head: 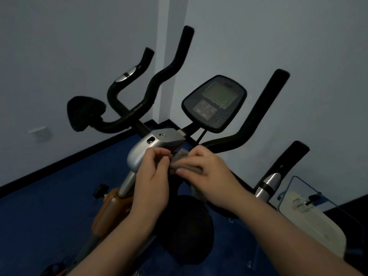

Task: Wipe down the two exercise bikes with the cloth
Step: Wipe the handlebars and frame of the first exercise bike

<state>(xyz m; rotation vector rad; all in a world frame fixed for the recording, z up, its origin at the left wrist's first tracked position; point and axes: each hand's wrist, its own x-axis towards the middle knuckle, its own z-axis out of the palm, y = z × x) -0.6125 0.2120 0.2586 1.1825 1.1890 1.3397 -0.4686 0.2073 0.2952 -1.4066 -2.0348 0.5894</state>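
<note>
A small grey cloth (182, 161) is bunched between both hands, just below the silver stem head (143, 150) of the nearer exercise bike. My left hand (151, 176) pinches its left end and my right hand (209, 172) grips its right end. That bike has black curved handlebars (256, 116), a console with a grey screen (215, 102), an orange frame (111, 208) and a black saddle (187, 230) under my wrists. A second bike stands behind it on the left, with black handlebars (157, 80) and a black console back (83, 112).
White walls meet in a corner behind the bikes, with a socket (39, 133) low on the left wall. The floor (49, 206) is blue with a black skirting. A white machine with a clear panel (310, 212) stands at the right.
</note>
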